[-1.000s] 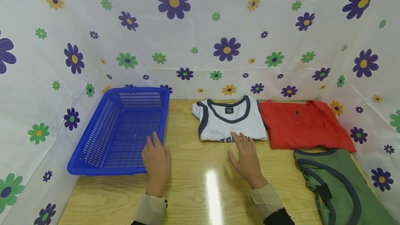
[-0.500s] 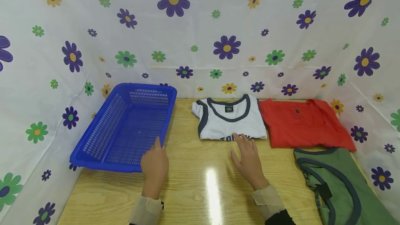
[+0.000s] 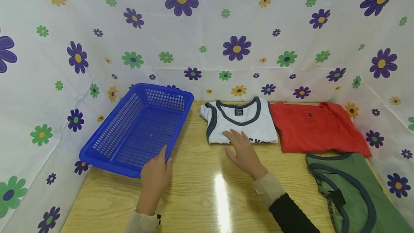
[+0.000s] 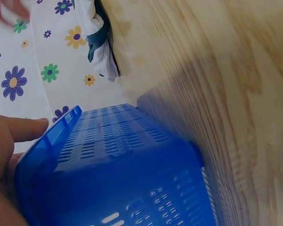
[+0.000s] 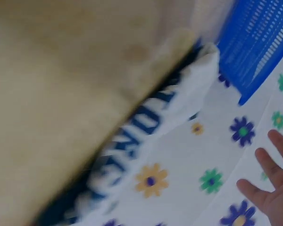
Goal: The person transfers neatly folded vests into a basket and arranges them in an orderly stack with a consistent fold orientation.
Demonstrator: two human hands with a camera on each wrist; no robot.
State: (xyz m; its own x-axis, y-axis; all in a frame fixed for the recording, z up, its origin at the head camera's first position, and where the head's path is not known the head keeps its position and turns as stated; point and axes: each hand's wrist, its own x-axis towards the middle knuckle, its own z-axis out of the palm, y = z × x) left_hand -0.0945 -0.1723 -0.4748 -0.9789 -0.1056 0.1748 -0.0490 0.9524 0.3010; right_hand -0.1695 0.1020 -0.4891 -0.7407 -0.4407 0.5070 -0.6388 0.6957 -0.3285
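A blue plastic basket (image 3: 143, 125) with slotted walls stands on the left, its inside bare. My left hand (image 3: 156, 176) grips the rim at its near right corner; the left wrist view has the thumb (image 4: 28, 129) on the rim's outer side, the other fingers mostly hidden behind the rim. To the right lies a folded white shirt (image 3: 237, 128) with dark trim and dark letters along its near edge. My right hand (image 3: 244, 154), fingers spread and holding nothing, hovers over that edge and covers some letters. It also shows open in the right wrist view, apart from the shirt.
Right of the white shirt lies a folded red shirt (image 3: 317, 132), touching it. A green shirt (image 3: 359, 186) with dark trim lies at the near right. The wooden table (image 3: 191, 197) ends at a flower-printed curtain (image 3: 207, 21) at the back and sides.
The basket has shifted right toward the white shirt and turned a little, my left hand closing on its corner and moving with it. My right hand has moved slightly left.
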